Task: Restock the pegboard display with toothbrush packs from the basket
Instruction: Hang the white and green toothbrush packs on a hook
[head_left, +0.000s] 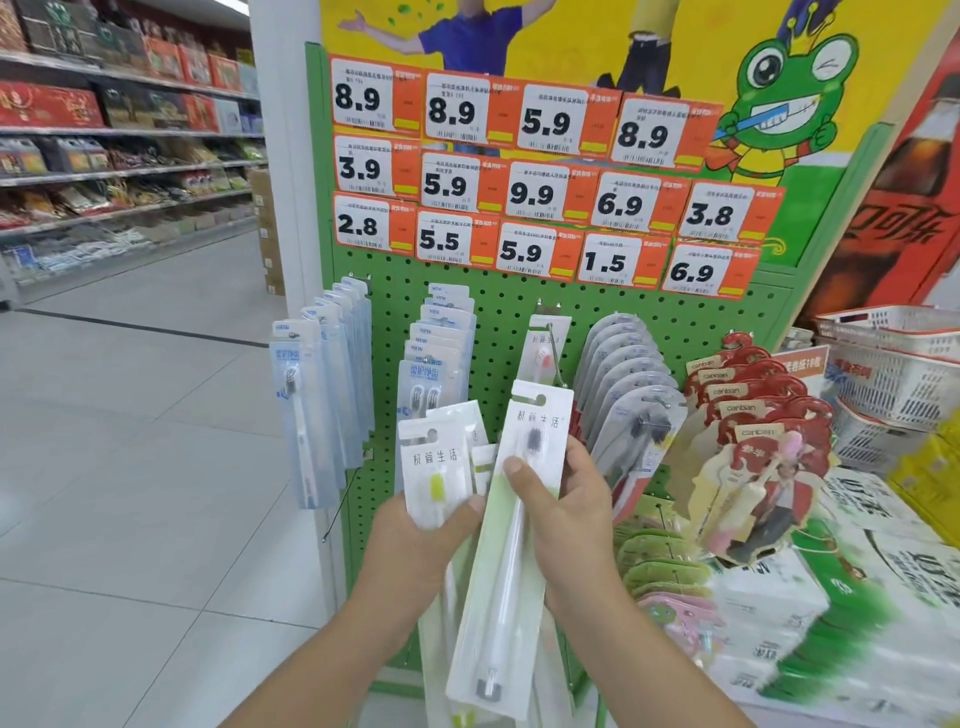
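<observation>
My right hand (563, 512) grips a long white-and-green toothbrush pack (511, 561) with a dark-bristled brush, held upright in front of the green pegboard (504, 306). My left hand (415, 545) holds a small bunch of similar packs (439, 467); the front one shows a yellow-green brush head. Just above the right-hand pack, a long metal peg (556, 358) sticks out with one pink-bristled pack (543, 343) hanging at its back. The basket is not visible.
Full pegs of blue-white packs (322, 395) hang to the left, grey packs (623, 384) and red card packs (753, 410) to the right. Orange price tags (545, 182) cover the board's top. Boxed goods (831, 597) and white baskets (888, 364) stand at right; aisle floor lies left.
</observation>
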